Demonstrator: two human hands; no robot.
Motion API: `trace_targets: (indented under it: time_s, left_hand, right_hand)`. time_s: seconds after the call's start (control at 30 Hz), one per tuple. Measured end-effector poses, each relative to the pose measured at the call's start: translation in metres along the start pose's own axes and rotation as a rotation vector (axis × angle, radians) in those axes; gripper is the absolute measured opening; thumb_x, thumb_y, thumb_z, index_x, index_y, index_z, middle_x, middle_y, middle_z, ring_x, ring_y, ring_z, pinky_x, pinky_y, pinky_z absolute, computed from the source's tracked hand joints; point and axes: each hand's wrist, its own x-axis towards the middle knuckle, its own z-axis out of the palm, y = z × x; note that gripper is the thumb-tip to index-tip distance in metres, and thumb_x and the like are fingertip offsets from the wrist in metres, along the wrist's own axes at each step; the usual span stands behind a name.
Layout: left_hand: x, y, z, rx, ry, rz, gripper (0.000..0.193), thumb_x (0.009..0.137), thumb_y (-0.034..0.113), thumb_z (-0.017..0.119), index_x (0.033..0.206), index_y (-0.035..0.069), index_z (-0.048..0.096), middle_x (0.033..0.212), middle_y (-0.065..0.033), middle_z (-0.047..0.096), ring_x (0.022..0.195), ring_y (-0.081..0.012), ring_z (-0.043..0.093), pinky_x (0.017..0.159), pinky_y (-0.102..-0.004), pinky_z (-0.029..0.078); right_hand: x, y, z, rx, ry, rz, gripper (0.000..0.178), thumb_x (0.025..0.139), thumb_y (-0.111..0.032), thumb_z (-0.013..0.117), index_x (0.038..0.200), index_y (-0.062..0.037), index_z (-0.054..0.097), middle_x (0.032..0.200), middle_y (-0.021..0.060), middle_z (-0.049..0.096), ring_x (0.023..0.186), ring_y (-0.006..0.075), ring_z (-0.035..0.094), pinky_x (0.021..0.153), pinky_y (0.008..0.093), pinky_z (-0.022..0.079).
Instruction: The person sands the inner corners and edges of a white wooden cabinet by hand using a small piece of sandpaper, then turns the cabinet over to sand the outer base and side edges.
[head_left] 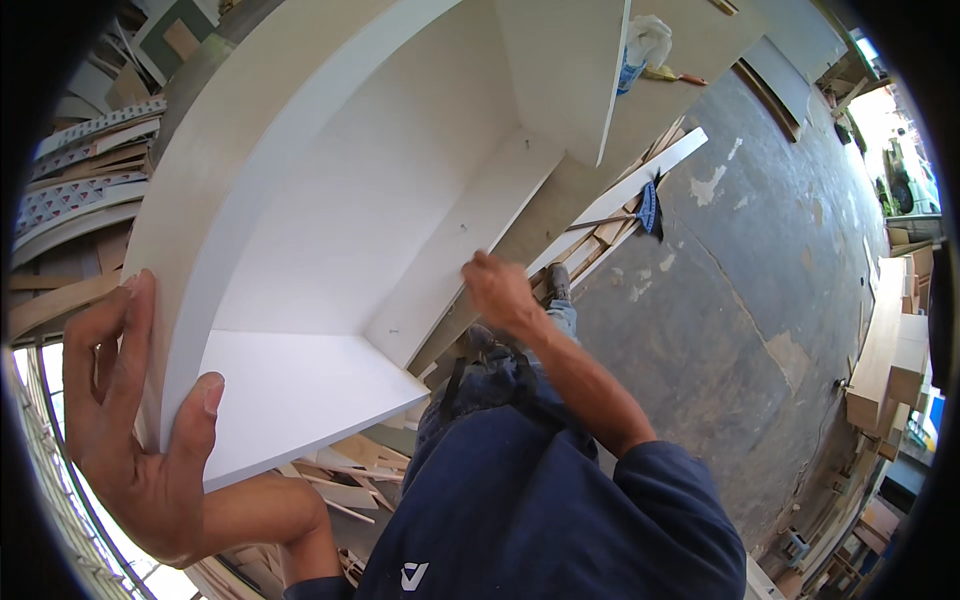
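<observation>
A white, open-fronted, box-shaped cabinet is resting before the person. A blue-bristled broom is lying to its right. The left hand is gripping the cabinet's left edge; the right hand is curling beside its right rail, grasp indeterminable.

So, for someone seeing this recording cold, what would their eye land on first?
Probably the big white cabinet, its open front filling the upper left and centre. Next, the left hand straddling its edge at lower left, and the right hand, slightly blurred, by another edge near centre. The blue broom head stands out right of centre.
</observation>
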Motion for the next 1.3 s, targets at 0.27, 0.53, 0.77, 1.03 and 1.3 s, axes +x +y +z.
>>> trace_targets:
  time_s: [0.27,0.53,0.77,1.03,1.3]
  left_hand:
    - [0.0,-0.007,0.001,-0.012,-0.023,-0.075,0.059,0.086,0.01,0.07,0.143,0.001,0.059,0.127,-0.0152,0.06,0.119,-0.0264,0.061,0.097,-0.0402,0.054]
    - [0.003,-0.027,-0.001,0.065,-0.061,-0.038,0.056,0.09,0.019,0.069,0.142,0.0,0.061,0.13,-0.0147,0.058,0.121,-0.0258,0.059,0.1,-0.0423,0.053]
    - [-0.002,-0.034,-0.002,0.118,-0.042,-0.052,0.061,0.084,0.016,0.067,0.143,-0.002,0.059,0.126,-0.0173,0.059,0.123,-0.0288,0.056,0.097,-0.0435,0.05]
    - [0.005,-0.031,-0.001,0.059,-0.019,-0.093,0.058,0.086,0.021,0.069,0.139,-0.001,0.063,0.126,-0.0146,0.06,0.122,-0.0272,0.056,0.099,-0.0443,0.05]
    - [-0.001,-0.036,0.0,0.089,-0.024,-0.142,0.058,0.088,0.029,0.071,0.137,0.0,0.065,0.129,-0.0136,0.06,0.126,-0.0273,0.056,0.103,-0.0471,0.049]
  right_hand:
    - [-0.017,-0.008,0.015,0.178,0.071,-0.116,0.005,0.083,-0.011,0.068,0.086,-0.0063,0.069,0.086,0.0126,0.066,0.08,0.0351,0.069,0.067,0.0451,0.057]
    - [0.022,0.054,0.001,0.169,0.685,0.228,0.005,0.085,-0.004,0.074,0.09,-0.0055,0.074,0.08,0.0117,0.066,0.069,0.0306,0.068,0.061,0.0392,0.054]
    - [-0.024,-0.007,0.032,0.246,0.368,-0.119,0.013,0.082,-0.003,0.075,0.094,-0.0082,0.073,0.089,0.0102,0.067,0.077,0.0291,0.069,0.064,0.0389,0.057]
    - [0.084,0.146,-0.043,-0.023,0.892,0.34,0.009,0.085,-0.006,0.073,0.091,-0.0112,0.077,0.087,0.0093,0.07,0.078,0.0324,0.07,0.069,0.0427,0.055]
    - [0.033,0.074,-0.002,0.02,0.675,0.207,0.01,0.08,0.0,0.073,0.089,-0.0054,0.074,0.082,0.0108,0.065,0.076,0.0318,0.067,0.064,0.0411,0.054]
